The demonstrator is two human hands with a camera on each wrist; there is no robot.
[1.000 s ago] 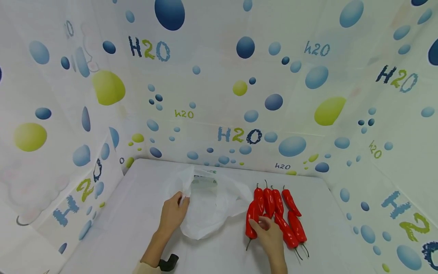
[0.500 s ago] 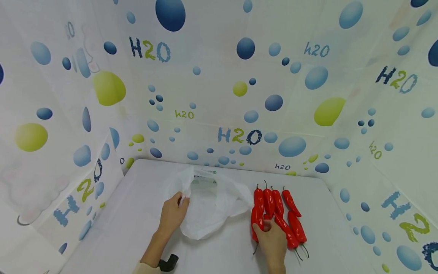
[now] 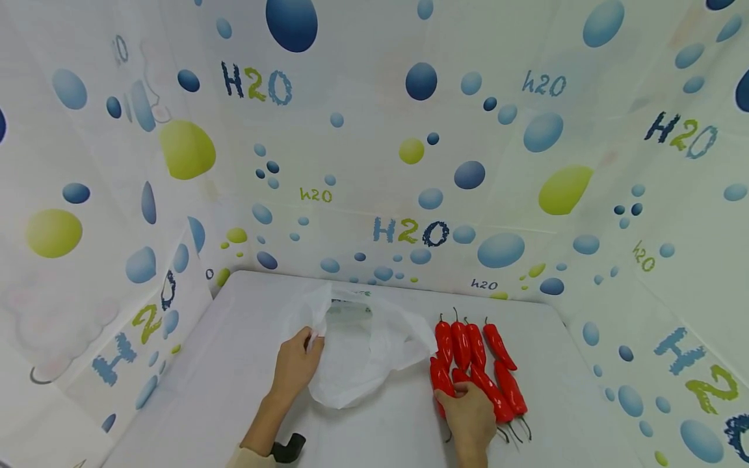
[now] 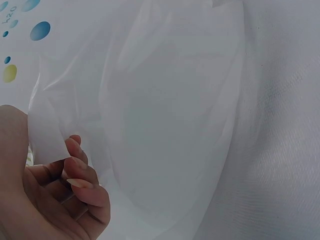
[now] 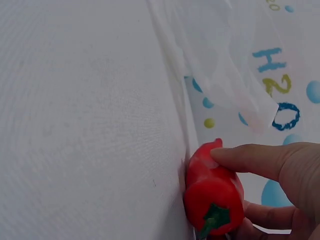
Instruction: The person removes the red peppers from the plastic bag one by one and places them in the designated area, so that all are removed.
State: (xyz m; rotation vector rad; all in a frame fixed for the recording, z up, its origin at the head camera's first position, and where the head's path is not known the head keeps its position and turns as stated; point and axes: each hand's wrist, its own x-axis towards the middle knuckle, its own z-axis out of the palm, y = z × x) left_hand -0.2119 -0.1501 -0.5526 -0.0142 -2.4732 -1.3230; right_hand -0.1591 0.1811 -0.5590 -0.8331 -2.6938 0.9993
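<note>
A white translucent plastic bag [image 3: 351, 370] stands on the table with its mouth spread open. My left hand [image 3: 297, 367] pinches the left edge of its mouth between thumb and fingers, and in the left wrist view the bag film [image 4: 170, 115] fills the middle. My right hand [image 3: 468, 416] holds a red chili pepper [image 3: 441, 377] at the front left of the pepper group, thumb on one side and fingers on the other. In the right wrist view that pepper [image 5: 212, 192] points its green stem end at the camera and lies close to the table surface.
Several more red peppers [image 3: 460, 344] lie in two rough rows right of the bag. A black curved object [image 3: 288, 448] shows by my left wrist. The white table [image 3: 234, 351] is backed by a bubble-printed curtain [image 3: 351, 149].
My right hand has shifted the held pepper slightly right and toward me, into the front row of the group. The left hand and the bag stay where they were.
</note>
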